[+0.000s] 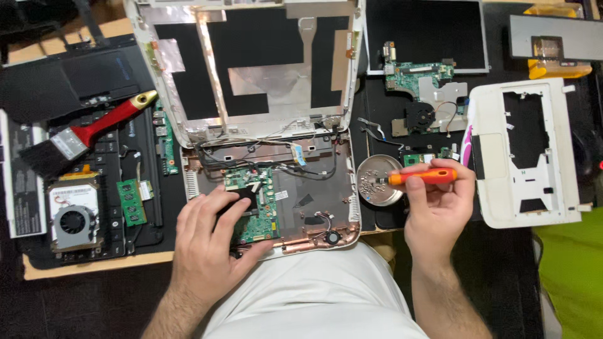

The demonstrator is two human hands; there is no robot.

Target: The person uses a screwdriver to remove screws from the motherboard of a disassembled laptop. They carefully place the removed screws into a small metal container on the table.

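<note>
An opened white laptop [188, 135] lies in front of me, its lid [352, 75] raised and its base bare. A green circuit board [267, 191] sits in the base with black and white cables above it. My left hand [210, 242] rests flat on the board's left part, fingers touching a black chip. My right hand [440, 207] holds an orange screwdriver [422, 177] sideways. Its tip points left over a round metal dish [370, 191] holding several small screws.
A red-handled brush [81, 138], a fan unit [74, 221], a green memory stick [130, 202] and a black keyboard [113, 169] lie at left. At right are a white cover panel [490, 163], another board with fan [422, 94], a dark screen panel [427, 31].
</note>
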